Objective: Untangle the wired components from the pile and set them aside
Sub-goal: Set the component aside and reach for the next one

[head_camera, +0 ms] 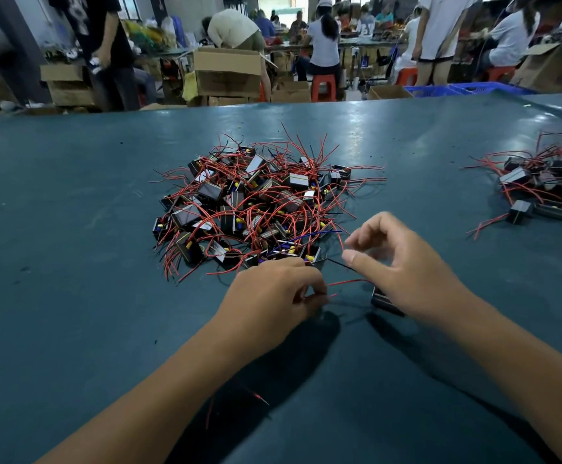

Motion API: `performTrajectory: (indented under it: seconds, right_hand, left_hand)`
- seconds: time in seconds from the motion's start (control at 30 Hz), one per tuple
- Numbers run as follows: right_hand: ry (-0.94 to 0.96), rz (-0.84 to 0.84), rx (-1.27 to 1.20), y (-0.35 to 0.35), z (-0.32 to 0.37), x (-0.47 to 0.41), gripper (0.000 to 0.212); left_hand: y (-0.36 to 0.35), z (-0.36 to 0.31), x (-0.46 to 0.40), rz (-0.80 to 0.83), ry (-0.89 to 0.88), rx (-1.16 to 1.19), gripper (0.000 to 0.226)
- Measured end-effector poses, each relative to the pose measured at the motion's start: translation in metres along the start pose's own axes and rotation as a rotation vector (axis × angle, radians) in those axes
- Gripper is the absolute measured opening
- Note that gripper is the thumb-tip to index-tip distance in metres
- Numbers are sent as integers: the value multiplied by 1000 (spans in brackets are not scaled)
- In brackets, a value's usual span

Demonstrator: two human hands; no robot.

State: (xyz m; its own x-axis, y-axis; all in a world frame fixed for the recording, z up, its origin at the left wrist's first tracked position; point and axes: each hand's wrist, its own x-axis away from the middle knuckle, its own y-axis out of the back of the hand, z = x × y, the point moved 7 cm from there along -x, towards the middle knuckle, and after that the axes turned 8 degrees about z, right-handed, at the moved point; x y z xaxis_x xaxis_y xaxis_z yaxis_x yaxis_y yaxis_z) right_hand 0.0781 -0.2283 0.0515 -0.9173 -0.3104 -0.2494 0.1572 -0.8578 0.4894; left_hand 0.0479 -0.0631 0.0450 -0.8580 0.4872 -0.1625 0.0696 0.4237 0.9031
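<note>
Both hands near pile (256, 205) edge: left hand (272, 296) grip pinches red wire (348, 282); right hand (396, 262) grip holds black component (385, 301) above teal surface (71, 229).

Overhead light glares on the table (356, 135), arms cast dark shadows, background soft, edges bowed

Pile (256, 209) mid-table (71, 229), second heap (547, 192) far right, hands (333, 286) just before pile.

Single head-worn wide-angle view, looking forward and down across the surface (71, 195), close above the pile (256, 202), room behind.
</note>
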Motion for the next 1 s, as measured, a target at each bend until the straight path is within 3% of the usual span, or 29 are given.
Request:
performTrajectory:
  seconds: [0.1, 0.2, 0.37, 0.57, 0.67, 0.73, 0.83, 1.0]
  right_hand:
    - [224, -10, 205, 14, 29, 6, 18]
    - [340, 146, 348, -2, 39, 12, 21]
    - [359, 281, 491, -20, 36, 15, 20]
    - [271, 314, 312, -17, 38, 17, 26]
    - [321, 346, 501, -22, 37, 18, 26]
    - [356, 337, 644, -28, 35, 17, 17]
    - [384, 263, 671, -33, 37, 16, 5]
    - [270, 82, 386, -22, 28, 16, 9]
  left_hand:
    - [1, 5, 0, 14, -15, 44, 8]
    - [2, 6, -1, 54, -51, 81, 5]
    - [6, 12, 1, 181, -76, 219, 9]
    - [16, 18, 6, 290, -92, 365, 8]
    - [21, 21, 8, 290, -74, 409, 11]
    - [23, 20, 9, 280, -73, 429, 13]
    - [22, 19, 8, 263, -56, 455, 14]
    - [16, 20, 3, 148, -14, 480, 11]
